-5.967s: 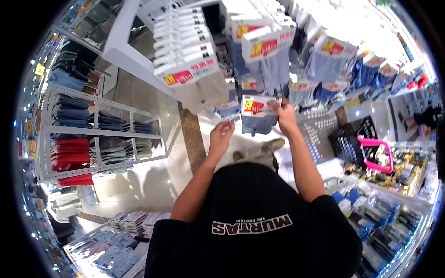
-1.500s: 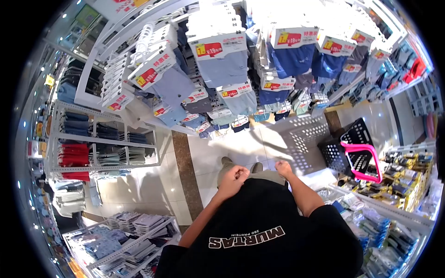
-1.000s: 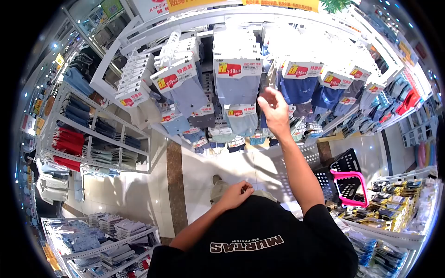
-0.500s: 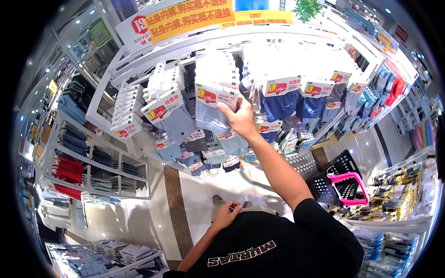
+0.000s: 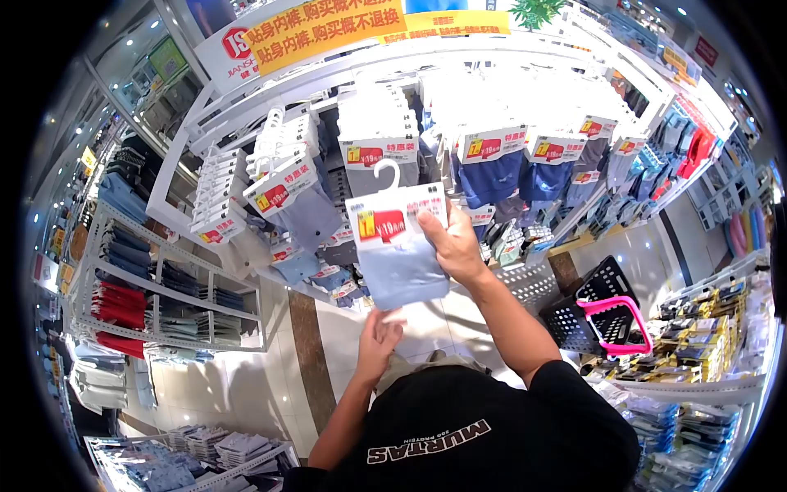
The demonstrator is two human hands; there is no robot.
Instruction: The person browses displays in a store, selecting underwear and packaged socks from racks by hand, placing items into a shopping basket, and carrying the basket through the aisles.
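My right hand (image 5: pixel 457 246) is closed on the right edge of a packaged pair of underpants (image 5: pixel 402 275), thumb on the front. The pack is light blue, with a white header card, a red and yellow price label and a white hook at the top. It is off the rack, held up in front of me. Just below its bottom edge is my left hand (image 5: pixel 379 343), open, with its fingers pointing up; I cannot tell whether the fingertips touch the pack. Behind the pack, a row of grey underpants packs (image 5: pixel 381 152) hangs on a rail.
The white display rack (image 5: pixel 176 176) carries several rows of hanging packs, with a yellow sign (image 5: pixel 328 33) above. On the floor at the right stands a black basket (image 5: pixel 574 328) with a pink handle (image 5: pixel 615 303). Shelves of folded clothes (image 5: pixel 123 303) are at the left.
My right hand has taken the underpants pack off the rail and brought it down toward me. My left hand has risen from my waist to below the pack, its fingers opening.
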